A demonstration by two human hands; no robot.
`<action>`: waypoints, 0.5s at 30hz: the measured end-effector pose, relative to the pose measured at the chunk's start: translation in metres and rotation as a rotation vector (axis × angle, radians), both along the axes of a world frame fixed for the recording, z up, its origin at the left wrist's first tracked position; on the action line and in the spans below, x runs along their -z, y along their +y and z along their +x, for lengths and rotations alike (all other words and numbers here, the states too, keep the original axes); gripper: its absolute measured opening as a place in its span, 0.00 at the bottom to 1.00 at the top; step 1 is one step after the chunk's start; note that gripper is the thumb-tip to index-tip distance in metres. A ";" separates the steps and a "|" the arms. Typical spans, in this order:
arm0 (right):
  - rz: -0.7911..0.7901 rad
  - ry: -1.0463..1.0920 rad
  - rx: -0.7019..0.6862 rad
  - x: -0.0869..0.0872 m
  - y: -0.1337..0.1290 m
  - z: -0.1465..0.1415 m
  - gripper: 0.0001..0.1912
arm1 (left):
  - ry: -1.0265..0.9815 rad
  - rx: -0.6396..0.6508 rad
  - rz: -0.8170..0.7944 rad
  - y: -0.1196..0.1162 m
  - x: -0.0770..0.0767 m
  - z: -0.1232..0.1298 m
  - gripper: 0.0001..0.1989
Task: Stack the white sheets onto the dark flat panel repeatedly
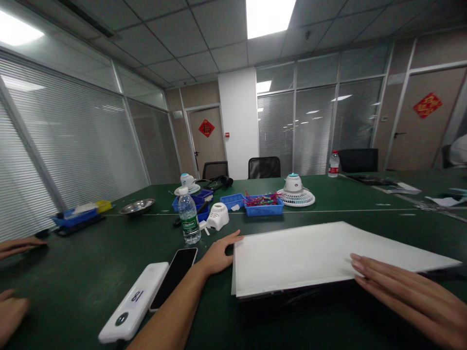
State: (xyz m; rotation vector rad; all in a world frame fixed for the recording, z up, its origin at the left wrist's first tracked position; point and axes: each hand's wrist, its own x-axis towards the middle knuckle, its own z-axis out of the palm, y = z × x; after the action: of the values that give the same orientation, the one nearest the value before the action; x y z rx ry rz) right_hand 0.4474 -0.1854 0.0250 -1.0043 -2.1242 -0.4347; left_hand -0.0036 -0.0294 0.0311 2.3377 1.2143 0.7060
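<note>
A stack of white sheets (pixel 295 257), or a thin white board, lies in front of me with a dark, shiny layer under its near edge. My left hand (pixel 220 253) is at its left edge, thumb and fingers spread apart, with fingertips touching the far left corner. Part of the thumb is hidden by the edge. Flat on the right part of the white surface rests my right hand (pixel 404 291), its fingers stretched out together. Beside my left forearm are a black-screened phone (pixel 174 277) and a white device marked 18 (pixel 134 304).
A water bottle (pixel 188 218), a white plastic housing (pixel 218 217), a blue tray of coloured wires (pixel 264 206) and a white fan part (pixel 296 192) stand beyond the sheets. Left are a metal bowl (pixel 137 207) and another person's hands (pixel 20 247). Another bottle (pixel 333 164) stands far right.
</note>
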 end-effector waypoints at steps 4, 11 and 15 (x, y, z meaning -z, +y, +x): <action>0.000 0.002 0.063 0.006 0.007 0.024 0.29 | 0.035 0.026 -0.062 -0.002 -0.003 0.004 0.26; 0.219 -0.225 -0.062 -0.003 0.023 0.036 0.29 | 0.050 -0.001 -0.067 -0.004 -0.008 0.011 0.25; 0.259 -0.171 -0.004 -0.006 0.027 0.028 0.25 | 0.050 -0.007 -0.074 -0.008 -0.014 0.015 0.25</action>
State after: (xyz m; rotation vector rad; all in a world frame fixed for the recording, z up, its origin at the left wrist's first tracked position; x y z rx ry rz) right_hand 0.4756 -0.1586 0.0305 -0.8390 -2.1495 -0.7968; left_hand 0.0112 -0.0379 0.0451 2.3041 1.2494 0.5973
